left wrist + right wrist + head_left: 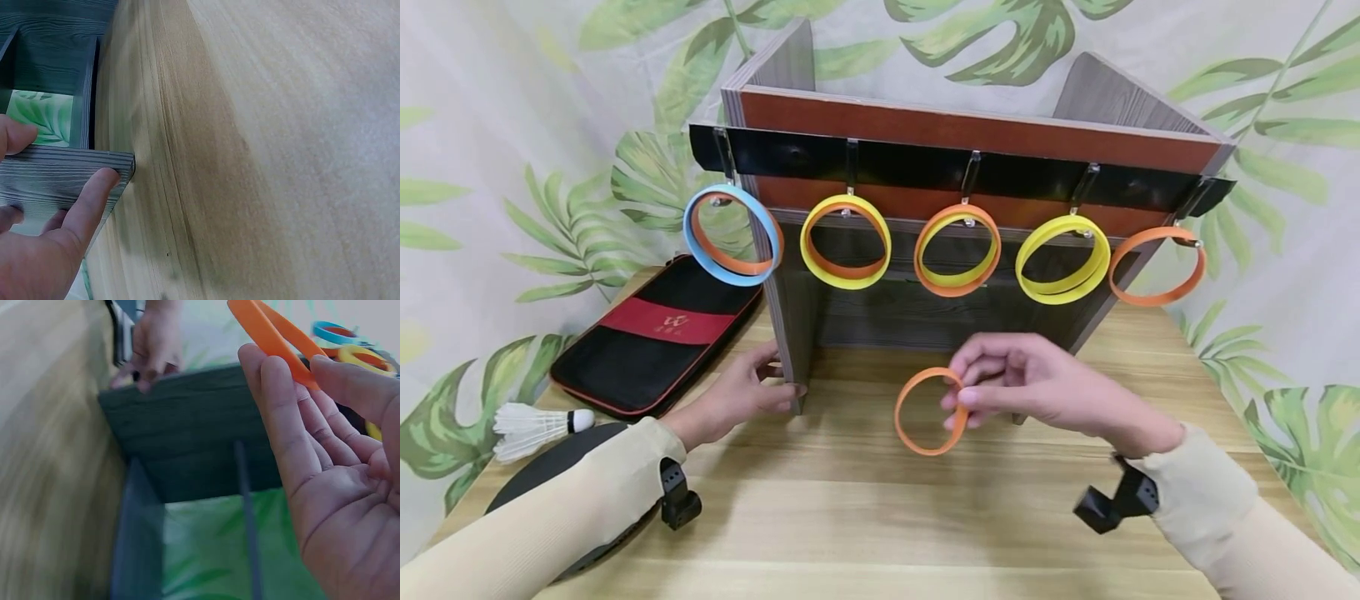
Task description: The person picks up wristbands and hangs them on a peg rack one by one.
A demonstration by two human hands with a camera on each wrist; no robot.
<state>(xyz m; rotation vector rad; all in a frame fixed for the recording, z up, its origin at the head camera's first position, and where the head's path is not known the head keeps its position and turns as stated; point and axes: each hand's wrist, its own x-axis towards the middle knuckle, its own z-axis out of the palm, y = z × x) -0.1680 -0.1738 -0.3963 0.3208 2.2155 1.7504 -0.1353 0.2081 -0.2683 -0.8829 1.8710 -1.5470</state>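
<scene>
In the head view my right hand (1033,382) pinches an orange ring (929,452) between thumb and fingers, above the table in front of a wooden stand (981,125). The right wrist view shows the orange ring (270,337) tilted at the fingertips. My left hand (741,395) grips the lower front edge of the stand's left side panel (59,181), with fingers on both sides. From hooks on a black strip (910,167) hang a blue ring (722,272) with an orange one, several yellow rings (846,284), and more orange rings (1156,298).
On the left lie a black and red zip case (647,333), a white shuttlecock (535,427) and a dark round-edged object (542,467) partly under the left sleeve. A leaf-patterned curtain (587,75) hangs behind the wooden table (850,533).
</scene>
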